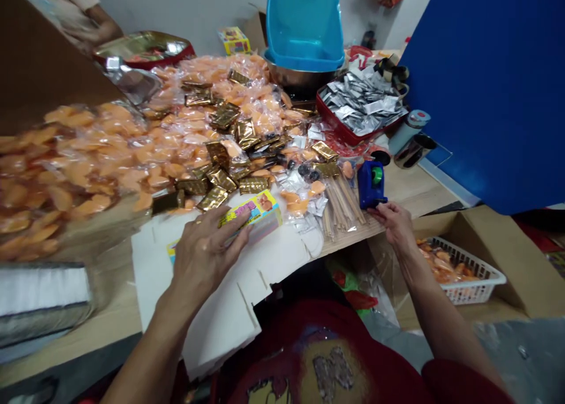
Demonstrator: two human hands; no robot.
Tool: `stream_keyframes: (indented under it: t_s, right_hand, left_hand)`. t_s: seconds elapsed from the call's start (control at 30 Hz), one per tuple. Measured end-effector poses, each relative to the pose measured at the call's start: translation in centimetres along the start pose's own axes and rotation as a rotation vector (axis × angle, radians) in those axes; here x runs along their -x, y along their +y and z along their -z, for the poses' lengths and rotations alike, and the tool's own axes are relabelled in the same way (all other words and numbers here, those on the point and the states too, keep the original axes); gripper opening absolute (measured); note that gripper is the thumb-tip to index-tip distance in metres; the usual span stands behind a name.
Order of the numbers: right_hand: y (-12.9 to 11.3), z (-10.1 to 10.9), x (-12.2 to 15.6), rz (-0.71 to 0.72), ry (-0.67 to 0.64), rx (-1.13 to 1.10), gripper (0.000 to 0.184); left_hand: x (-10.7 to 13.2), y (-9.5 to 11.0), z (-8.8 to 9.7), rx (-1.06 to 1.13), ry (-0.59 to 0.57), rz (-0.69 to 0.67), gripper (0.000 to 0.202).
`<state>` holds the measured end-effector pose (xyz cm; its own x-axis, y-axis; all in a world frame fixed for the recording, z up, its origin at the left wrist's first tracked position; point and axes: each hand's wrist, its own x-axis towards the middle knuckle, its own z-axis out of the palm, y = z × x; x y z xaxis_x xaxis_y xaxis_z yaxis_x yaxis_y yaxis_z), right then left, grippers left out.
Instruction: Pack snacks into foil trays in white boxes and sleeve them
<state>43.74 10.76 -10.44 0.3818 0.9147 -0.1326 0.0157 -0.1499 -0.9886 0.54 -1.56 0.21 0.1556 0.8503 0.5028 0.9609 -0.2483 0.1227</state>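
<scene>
Tightly, hands sit along the table edge.

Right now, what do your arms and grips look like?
The left grip and right grip are bare, with no gloves, and so are both forearms. A red sleeve ends above the right arm, and the red shirt has a printed patch.

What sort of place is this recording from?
Probably a small packing workshop: heaps of orange sealed packets, gold foil sachets, and a blue tape dispenser on the workbench.
</scene>
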Motion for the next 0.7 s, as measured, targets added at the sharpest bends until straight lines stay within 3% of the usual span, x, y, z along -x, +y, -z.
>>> stream_keyframes:
  t_s: [0.13,0.27,0.3,0.37,0.43,0.5,0.6,0.7]
  right_hand:
    - [-1.3,0.0,0.9,0.08,0.05,0.138,0.048]
    - [-4.0,-1.3,5.3,0.326,0.089,0.4,0.024]
    - [-4.8,-2.2,7.1,0.399,0.032,0.489,0.019]
    - [-6.3,-4.9,10.9,0.498,-0.204,0.568,0.017]
    - [-7.6,-8.4,14.2,0.512,-0.507,0.406,0.016]
    - [-8.6,-12.1,16.4,0.513,-0.718,0.237,0.018]
    - [-9.2,-16.3,17.3,0.503,-0.864,0.116,0.036]
    - [-9.1,-18.3,17.0,0.438,-0.88,0.137,0.061]
  left_hand:
    - [0.3,0.8,0.1,0.021,0.048,-0.037,0.026]
    - [0.6,1.4,-0.1,0.063,0.136,-0.064,0.019]
    - [0.6,1.5,-0.1,0.075,0.151,-0.066,0.017]
    - [0.7,1.6,0.0,0.093,0.168,-0.061,0.013]
    - [0.7,1.8,0.0,0.102,0.167,-0.052,0.012]
    - [0.8,2.1,0.1,0.109,0.16,-0.042,0.012]
    - [1.0,2.4,0.2,0.127,0.156,-0.023,0.012]
    - [1.3,2.6,0.2,0.135,0.161,-0.021,0.012]
